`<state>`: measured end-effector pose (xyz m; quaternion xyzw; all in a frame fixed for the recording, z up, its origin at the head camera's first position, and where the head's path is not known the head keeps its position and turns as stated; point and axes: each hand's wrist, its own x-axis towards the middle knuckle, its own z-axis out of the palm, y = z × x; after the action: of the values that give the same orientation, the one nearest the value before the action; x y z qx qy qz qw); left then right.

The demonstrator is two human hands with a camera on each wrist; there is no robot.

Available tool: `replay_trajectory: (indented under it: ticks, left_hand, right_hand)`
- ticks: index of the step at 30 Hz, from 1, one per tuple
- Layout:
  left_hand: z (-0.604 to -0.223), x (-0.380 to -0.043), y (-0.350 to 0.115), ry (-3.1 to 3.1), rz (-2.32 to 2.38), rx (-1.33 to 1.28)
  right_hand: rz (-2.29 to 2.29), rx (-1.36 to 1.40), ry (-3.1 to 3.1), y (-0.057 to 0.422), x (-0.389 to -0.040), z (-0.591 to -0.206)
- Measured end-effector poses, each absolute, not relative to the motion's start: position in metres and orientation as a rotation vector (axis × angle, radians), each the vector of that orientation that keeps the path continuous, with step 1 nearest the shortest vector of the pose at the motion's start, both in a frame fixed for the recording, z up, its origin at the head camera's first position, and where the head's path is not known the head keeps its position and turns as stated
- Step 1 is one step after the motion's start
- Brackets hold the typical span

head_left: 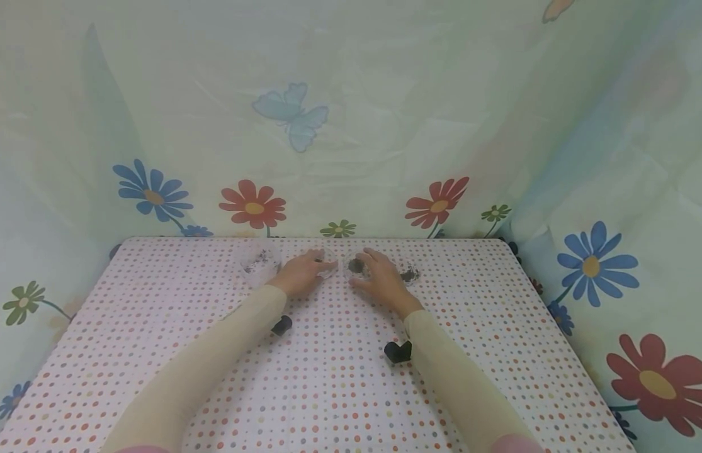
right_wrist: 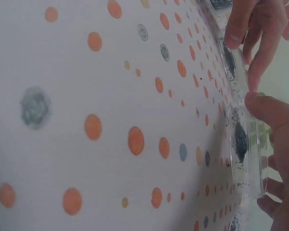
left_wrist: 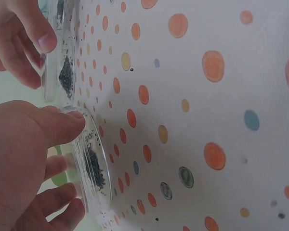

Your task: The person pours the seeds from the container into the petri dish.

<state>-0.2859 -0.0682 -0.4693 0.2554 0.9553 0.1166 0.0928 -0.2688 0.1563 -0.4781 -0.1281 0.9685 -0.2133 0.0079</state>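
Along the far side of the table stand several clear round dishes, each with small black grains inside. My left hand (head_left: 300, 274) grips one, a petri dish (left_wrist: 94, 166), by its rim; the left wrist view shows the thumb on the near edge and fingers across the far side. My right hand (head_left: 383, 280) spans the neighbouring petri dish (right_wrist: 241, 142), thumb at one edge and fingers at the opposite one. Its clear lid (right_wrist: 256, 163) appears slightly apart from the base. Both hands are close together, fingertips nearly meeting.
Another clear dish (head_left: 261, 264) stands left of the left hand, and one more dish (head_left: 410, 274) lies right of the right hand. Small black objects (head_left: 397, 352) show beside the sleeves. A flowered sheet (head_left: 351, 151) hangs behind the dotted tabletop (head_left: 328, 390).
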Motion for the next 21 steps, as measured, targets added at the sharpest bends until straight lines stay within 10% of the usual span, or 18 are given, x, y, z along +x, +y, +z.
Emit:
replay_trajectory:
  ticks: [21]
  left_hand:
    - [-0.4737,-0.2885,-0.0690,2.856,0.320,0.812]
  right_hand:
    - [-0.639,-0.440,3.036,0.1525,-0.2779,-0.4788]
